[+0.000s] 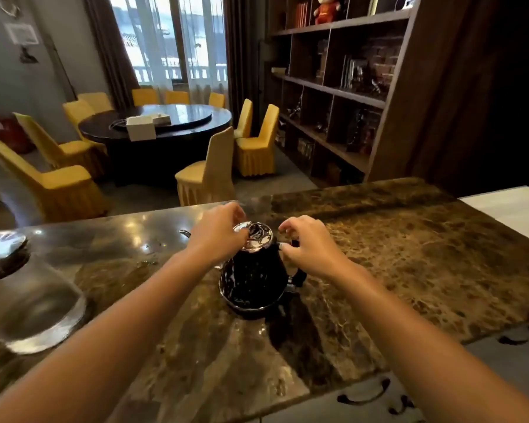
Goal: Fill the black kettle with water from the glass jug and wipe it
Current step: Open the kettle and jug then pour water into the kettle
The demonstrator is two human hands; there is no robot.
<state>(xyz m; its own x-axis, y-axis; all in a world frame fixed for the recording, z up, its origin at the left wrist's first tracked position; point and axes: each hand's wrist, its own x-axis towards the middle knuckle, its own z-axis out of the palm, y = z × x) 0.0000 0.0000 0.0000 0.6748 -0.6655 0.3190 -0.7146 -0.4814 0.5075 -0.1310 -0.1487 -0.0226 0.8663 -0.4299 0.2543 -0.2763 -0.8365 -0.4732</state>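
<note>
Far to the left of my fingers the jug (34,288) stands on the tabletop (409,254), blurred at the frame edge, a dark lid seemingly on top. I judge it is parked there so both hands are free for the kettle first, yet close enough to reach once the kettle is open.

My left hand (219,233) comes in from the lower left with the forearm stretched long and the wrist bent down. Its fingers (235,213) curl over the far left edge of the shiny lid (254,236), pinching or pressing it; I cannot tell whether they have a firm grasp or only rest on the rim. I take this as the lid-opening step, since no water can go in while it is shut.

The kettle (254,279) sits upright directly under and between both sets of fingers, its spout poking out just left of the left hand.

My right hand (309,245) hovers just right of the lid, above the handle (298,274), fingers half curled and loose, closed on nothing. It looks placed to steady the kettle against the left hand's pull.
</note>
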